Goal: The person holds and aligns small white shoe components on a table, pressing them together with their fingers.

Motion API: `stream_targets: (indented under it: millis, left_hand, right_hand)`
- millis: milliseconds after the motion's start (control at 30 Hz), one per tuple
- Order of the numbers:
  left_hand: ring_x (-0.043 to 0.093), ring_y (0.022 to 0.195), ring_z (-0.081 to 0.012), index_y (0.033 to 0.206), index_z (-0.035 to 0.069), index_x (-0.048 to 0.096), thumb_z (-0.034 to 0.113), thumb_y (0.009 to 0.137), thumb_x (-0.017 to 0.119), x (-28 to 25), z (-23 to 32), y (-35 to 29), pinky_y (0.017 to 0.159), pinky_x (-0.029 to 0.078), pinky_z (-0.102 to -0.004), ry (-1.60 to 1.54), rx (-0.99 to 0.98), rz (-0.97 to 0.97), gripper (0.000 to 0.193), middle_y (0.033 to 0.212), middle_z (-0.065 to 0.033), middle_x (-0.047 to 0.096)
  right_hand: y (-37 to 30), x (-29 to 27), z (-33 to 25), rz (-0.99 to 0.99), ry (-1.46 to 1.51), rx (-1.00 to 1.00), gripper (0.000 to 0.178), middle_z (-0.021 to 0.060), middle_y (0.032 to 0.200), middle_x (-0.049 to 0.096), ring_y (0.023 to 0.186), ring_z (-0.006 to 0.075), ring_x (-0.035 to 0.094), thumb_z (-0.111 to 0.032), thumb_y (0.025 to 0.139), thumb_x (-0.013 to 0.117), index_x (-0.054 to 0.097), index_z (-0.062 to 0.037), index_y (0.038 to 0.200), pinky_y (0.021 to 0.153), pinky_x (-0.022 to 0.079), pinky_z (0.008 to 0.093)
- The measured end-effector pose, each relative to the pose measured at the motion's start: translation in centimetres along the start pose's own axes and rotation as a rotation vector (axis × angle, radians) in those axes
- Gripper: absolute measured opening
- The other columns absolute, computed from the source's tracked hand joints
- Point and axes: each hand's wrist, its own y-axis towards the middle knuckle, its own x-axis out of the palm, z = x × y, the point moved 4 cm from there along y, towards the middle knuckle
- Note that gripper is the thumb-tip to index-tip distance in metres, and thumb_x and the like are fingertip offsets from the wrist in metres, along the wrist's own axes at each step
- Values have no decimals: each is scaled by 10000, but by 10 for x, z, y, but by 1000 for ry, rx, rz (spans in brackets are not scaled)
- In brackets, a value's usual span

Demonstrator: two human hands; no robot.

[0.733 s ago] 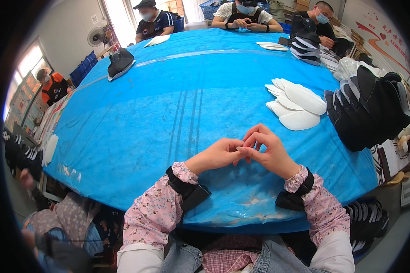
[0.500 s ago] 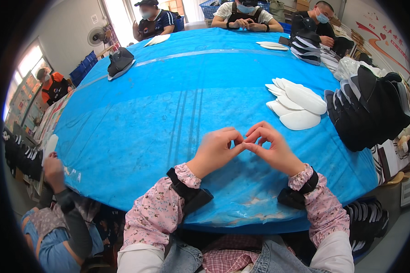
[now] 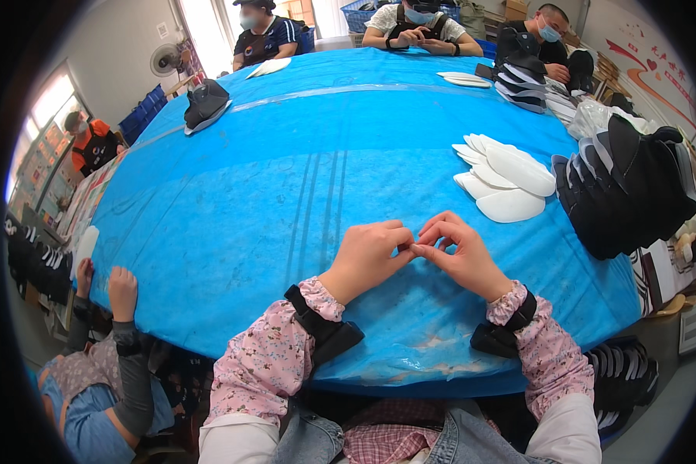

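Observation:
Above the near part of a blue-covered table (image 3: 224, 224), my left hand (image 3: 369, 259) and my right hand (image 3: 465, 257) meet fingertip to fingertip. Thumb and forefinger are pinched together on each. Whatever lies between the fingertips, if anything, is too small to make out. Beyond my right hand, white insole-shaped pieces (image 3: 510, 206) lie fanned out in an overlapping pile. To their right stands a stack of black shoe uppers (image 3: 622, 193) with grey edges. Neither hand touches the pile or the stack.
A co-worker's hands (image 3: 122, 294) rest at the table's left edge, beside a white piece (image 3: 87, 246). Several people sit along the far side. A black upper (image 3: 206, 106) lies far left, more white pieces (image 3: 269, 68) farther back, and another upper stack (image 3: 520, 83) far right.
My hands stay together at nearly the same place, with small shifts of the fingers. The co-worker's hand on the left has moved right, onto the table edge.

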Motion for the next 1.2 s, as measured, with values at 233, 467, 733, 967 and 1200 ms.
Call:
stream_targets:
  millis: [233, 467, 733, 967, 1200]
  left_hand:
    - [603, 642, -243, 735, 100, 613, 262, 796, 660, 3, -1, 0, 549, 457, -361, -16, -77, -83, 180, 723, -29, 598]
    - [608, 654, -250, 737, 97, 617, 282, 804, 649, 4, 0, 0, 558, 462, -369, 11, -51, -89, 199, 725, -39, 604]
    - [609, 642, -242, 757, 100, 630, 271, 795, 668, 7, 0, -1, 548, 466, -356, 46, 2, -108, 179, 751, -39, 613]
    - [604, 638, -246, 760, 96, 626, 271, 802, 660, 7, 1, -2, 549, 463, -361, 23, -17, -125, 183, 743, -45, 606]
    - [604, 628, -237, 763, 88, 628, 275, 814, 660, 9, -1, -2, 546, 464, -353, -13, -53, -133, 196, 744, -49, 613]
  right_hand:
    - [-1, 1, -6, 31, -171, -135, 62, 53, 946, 548, 755, 121, 574, -62, 820, 671, 621, -37, 846, 624, 457, 243]
    - [-2, 2, -6, 24, -178, -119, 64, 46, 934, 551, 751, 124, 573, -62, 837, 649, 597, -31, 858, 618, 453, 244]
    - [-3, 5, -8, -31, -273, -60, 76, 42, 893, 558, 734, 141, 575, -79, 841, 641, 578, -36, 835, 592, 452, 256]
    - [-3, 5, -6, -8, -298, -140, 91, 56, 888, 558, 728, 165, 578, -82, 836, 650, 574, -32, 834, 602, 463, 268]
    - [-2, 5, -3, 20, -249, -102, 139, 72, 870, 546, 731, 178, 554, -140, 899, 581, 557, -11, 853, 628, 447, 284]
